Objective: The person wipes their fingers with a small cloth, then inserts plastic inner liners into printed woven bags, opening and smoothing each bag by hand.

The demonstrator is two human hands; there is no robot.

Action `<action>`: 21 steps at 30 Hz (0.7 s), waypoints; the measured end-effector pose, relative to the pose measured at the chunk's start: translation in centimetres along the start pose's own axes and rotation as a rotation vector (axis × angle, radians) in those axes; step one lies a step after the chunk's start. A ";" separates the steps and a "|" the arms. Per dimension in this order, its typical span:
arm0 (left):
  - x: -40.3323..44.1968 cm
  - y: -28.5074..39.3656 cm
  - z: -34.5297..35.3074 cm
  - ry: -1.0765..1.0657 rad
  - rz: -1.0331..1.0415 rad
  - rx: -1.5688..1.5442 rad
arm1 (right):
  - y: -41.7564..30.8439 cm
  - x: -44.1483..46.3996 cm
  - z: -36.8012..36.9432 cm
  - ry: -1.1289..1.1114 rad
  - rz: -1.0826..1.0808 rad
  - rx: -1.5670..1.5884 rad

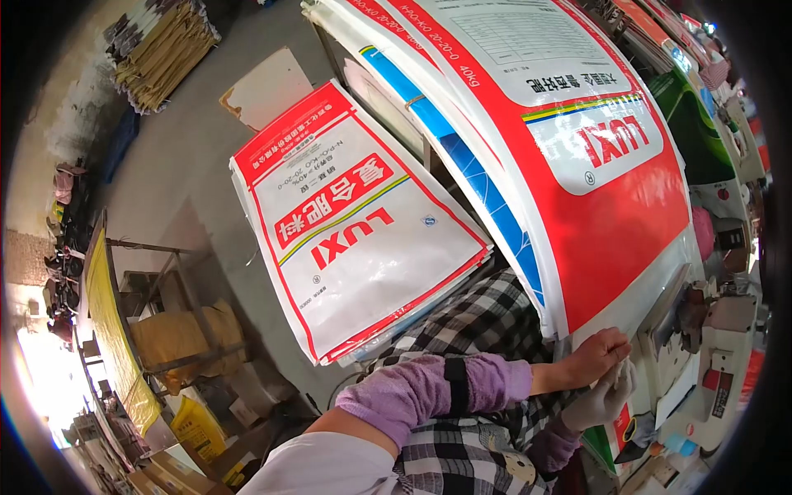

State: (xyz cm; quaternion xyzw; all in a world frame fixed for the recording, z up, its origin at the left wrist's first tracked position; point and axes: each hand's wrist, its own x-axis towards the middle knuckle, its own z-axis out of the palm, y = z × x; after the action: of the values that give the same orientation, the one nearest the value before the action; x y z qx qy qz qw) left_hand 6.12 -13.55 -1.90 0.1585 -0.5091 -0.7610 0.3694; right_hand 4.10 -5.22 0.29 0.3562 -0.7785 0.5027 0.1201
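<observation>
My left hand (596,358), bare beyond a purple sleeve with a black band, is closed in a pinch. Just below it my right hand (601,399), in a pale glove, has its fingers curled up against the left fingertips. Whatever lies between the fingers is too small to make out. Both hands are beside the lower edge of a thick stack of red and white LUXI sacks (610,239). Another pile of LUXI fertilizer sacks (363,239) rests to the left, by the knee of the checkered apron (495,322).
A white sewing machine (726,330) stands at the right, close to the hands. A blue-printed sack edge (487,181) shows in the big stack. Left of me are a metal frame cart (186,313) and a yellow bag (198,429). Bundled sacks (165,58) lie at the far wall.
</observation>
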 end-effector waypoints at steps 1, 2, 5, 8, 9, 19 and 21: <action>0.0 0.0 -0.2 -0.020 -0.033 0.006 | -0.2 0.1 0.0 -0.002 0.008 -0.007; 0.0 0.0 -0.2 -0.047 -0.065 0.012 | -0.3 0.2 -0.1 0.010 0.003 -0.015; -0.2 0.3 -0.3 -0.053 -0.089 -0.071 | -0.4 -0.1 0.3 0.025 0.044 0.030; -0.2 0.0 -0.3 -0.082 -0.114 -0.095 | -0.3 -0.1 0.2 0.028 0.036 0.043; -0.3 -0.1 -0.2 -0.081 -0.109 -0.120 | -0.8 -0.2 0.3 0.044 0.041 0.026; -0.6 0.1 -0.4 -0.212 -0.275 0.089 | -1.0 0.5 -1.5 0.074 0.002 -0.039; -0.3 0.8 -0.4 -0.229 -0.366 0.126 | -1.1 0.8 -2.3 0.065 0.045 -0.002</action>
State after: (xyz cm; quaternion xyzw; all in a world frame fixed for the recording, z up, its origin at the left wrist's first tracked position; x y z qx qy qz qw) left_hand 6.91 -13.71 -1.34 0.1837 -0.5568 -0.7952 0.1545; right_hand 3.85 -3.85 2.52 0.3221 -0.7825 0.5157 0.1344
